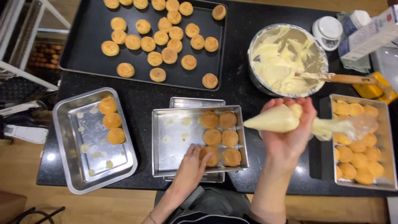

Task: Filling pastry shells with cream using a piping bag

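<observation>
Left hand fingers spread on puff in centre tray; right hand grips piping bag; cream bowl behind.

A soft piping bag full of pale yellow cream lies sideways, its pointed tip facing left. A round golden puff sits in the front row of a shiny metal tray, touching other puffs.

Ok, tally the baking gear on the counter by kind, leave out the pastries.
Silver trays: 4 (one under the middle one)
Black baking sheet: 1
Mixing bowl: 1
Piping bag: 1
Spatula: 1
Kitchen scale: 1
Total: 9
</observation>
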